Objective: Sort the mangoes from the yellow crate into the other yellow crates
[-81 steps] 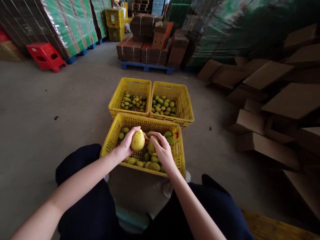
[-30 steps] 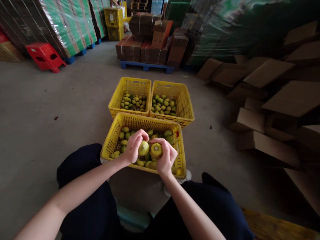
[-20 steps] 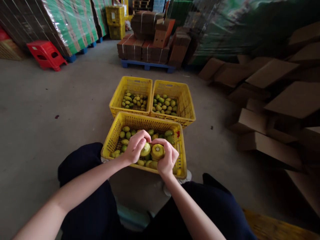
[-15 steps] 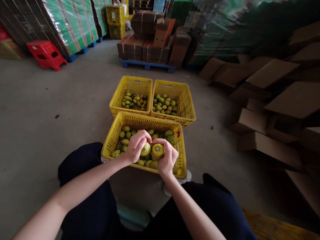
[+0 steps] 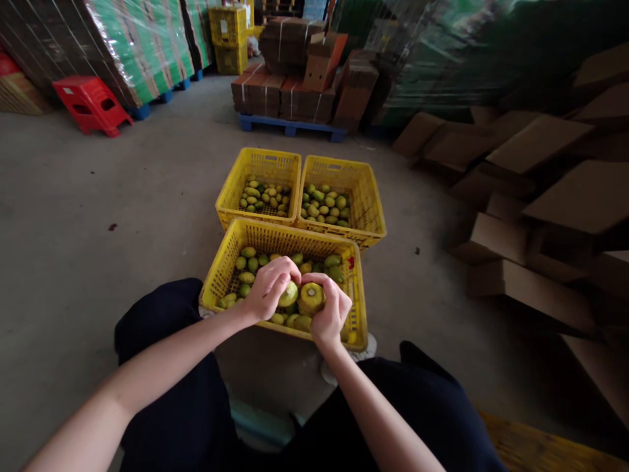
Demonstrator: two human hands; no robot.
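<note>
Over the near yellow crate (image 5: 361,298) my two hands are close together, each curled around a fruit. My left hand (image 5: 271,288) grips a greenish-yellow lemon (image 5: 289,295) with its pale-spotted end facing me. In my right hand (image 5: 333,308) is a larger yellow lemon (image 5: 311,299), its blunt end ringed around a pale centre. The two fruits are side by side, apart by a small gap. Green and yellow lemons (image 5: 246,278) lie loose in the crate below, partly hidden by my hands and wrists.
Two more yellow crates with lemons, left (image 5: 223,200) and right (image 5: 376,210), stand just beyond. Cardboard boxes (image 5: 511,288) are heaped at right. A blue pallet (image 5: 289,128) bears bundled cartons (image 5: 307,98). A red stool (image 5: 91,105) stands at far left. My knees flank the near crate.
</note>
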